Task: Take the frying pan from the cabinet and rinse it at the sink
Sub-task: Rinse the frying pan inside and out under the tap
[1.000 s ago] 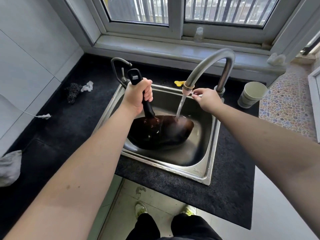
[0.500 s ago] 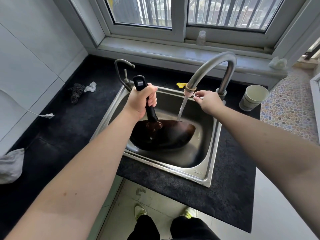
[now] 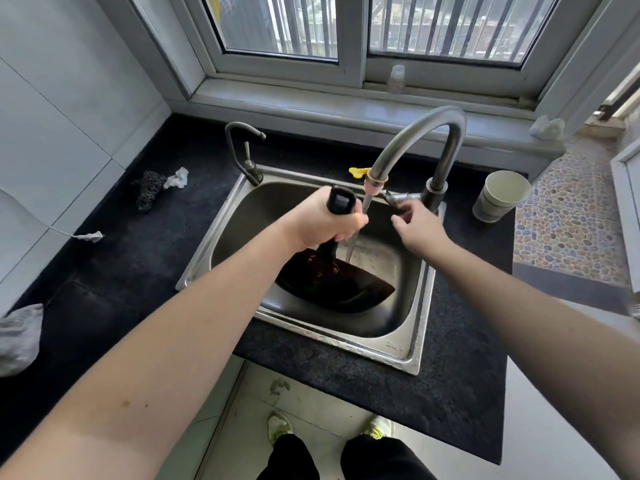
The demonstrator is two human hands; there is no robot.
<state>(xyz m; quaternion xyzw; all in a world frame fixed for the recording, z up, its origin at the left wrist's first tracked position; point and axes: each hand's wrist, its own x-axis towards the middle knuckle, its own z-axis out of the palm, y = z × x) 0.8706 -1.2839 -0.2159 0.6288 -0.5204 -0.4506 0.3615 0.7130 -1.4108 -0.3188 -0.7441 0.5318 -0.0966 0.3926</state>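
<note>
In the sink: the dark round frying pan (image 3: 332, 285) stands tilted inside the rectangular stainless-steel sink basin (image 3: 412, 355), black handle up; a thin stream of water (image 3: 356, 233) lands near the handle rivets
Nine o'clock: grey steel-wool scrubber (image 3: 149, 188) and crumpled white scrap on the black counter, well apart from the basin
Left hand: the left hand (image 3: 325, 226) is wrapped tight round the pan's black handle; fingers curled fully about it
Twelve o'clock: tall curved grey metal faucet (image 3: 426, 133) with its spout over the pan
Right hand: the right hand (image 3: 419, 230) hangs just below the faucet lever, fingers loose and slightly bent, gripping nothing
Three o'clock: pale paper cup (image 3: 498, 195) on the counter edge
Doing it well: likely best to turn the pan so the stream sweeps the whole inner face; keep the rim low in the basin against splashing
</note>
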